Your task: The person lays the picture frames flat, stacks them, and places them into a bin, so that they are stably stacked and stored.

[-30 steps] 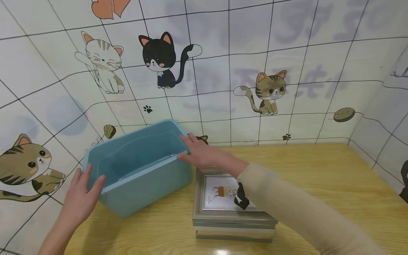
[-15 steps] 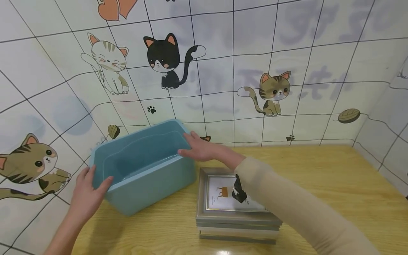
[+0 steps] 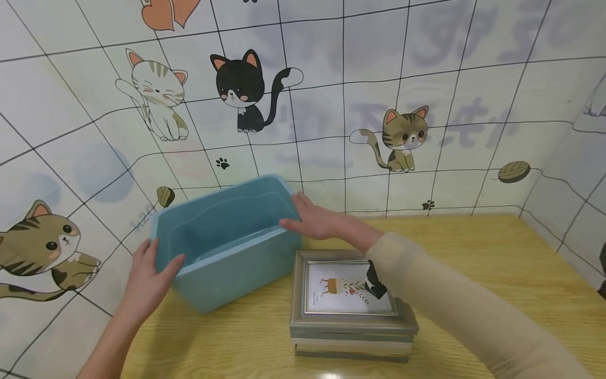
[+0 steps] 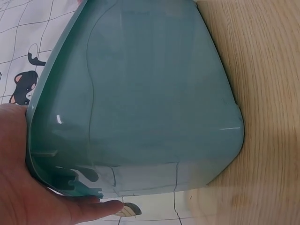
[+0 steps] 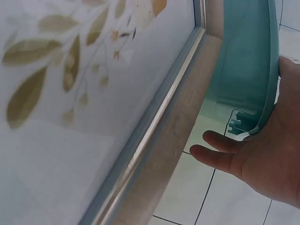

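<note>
A light blue plastic bin (image 3: 236,279), deep and rectangular, sits at the table's left with its inside bare in the head view. My left hand (image 3: 151,279) lies at its left end, thumb over the rim corner and fingers along the outside; the left wrist view shows this hand (image 4: 23,178) against the rim. At the opposite end, my right hand (image 3: 314,218) presses with fairly straight fingers, its thumb over the front rim. In the right wrist view two of its fingers (image 5: 218,157) stretch out beneath the rim.
A stack of silver-grey picture frames (image 3: 350,321) lies right of the bin, under my right forearm; the top one shows a plant print. A wooden tabletop (image 3: 483,263) carries everything. Cat-patterned walls (image 3: 326,116) stand close behind and to the left.
The bin has shifted to the right, toward the picture frames, with both hands moving along at its ends. The stack of frames has stayed put.
</note>
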